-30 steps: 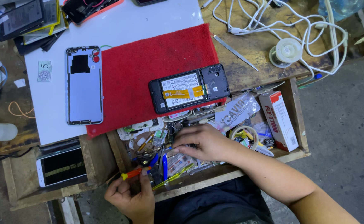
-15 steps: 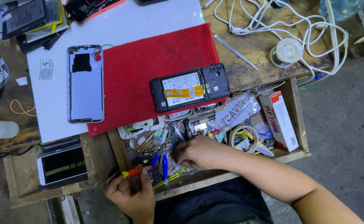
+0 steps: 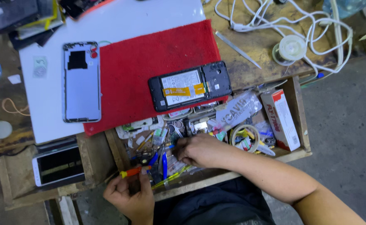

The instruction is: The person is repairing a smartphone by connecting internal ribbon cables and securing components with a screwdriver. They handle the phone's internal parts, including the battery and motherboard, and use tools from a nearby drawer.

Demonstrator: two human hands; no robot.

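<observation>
1. The right hand (image 3: 201, 151) is inside the open wooden drawer (image 3: 297, 121) at the front edge of the workbench. Its fingers are curled together and the fingertips press down among the small parts at the left of the hand. What exactly they pinch, I cannot tell, because the hand covers it.
2. The left hand (image 3: 131, 196) is below the drawer's front rim, near the person's body. It is closed around the screwdriver with orange handle (image 3: 133, 171), which lies almost level and points to the right, toward the blue-handled pliers (image 3: 163, 163).
3. The pliers lie in the drawer just beside the right hand's fingertips, between both hands.
4. Also in the drawer: a roll of tape (image 3: 244, 136) just right of the right hand, and a white and red box (image 3: 281, 120) standing against the right wall.
5. Above the drawer, on the red mat (image 3: 145, 71), lies the opened black phone (image 3: 190, 86) with its battery showing; it partly hangs over the mat's lower edge.
6. A pale back cover (image 3: 81, 83) lies at the mat's left edge, half on the white sheet (image 3: 149, 21).
</observation>
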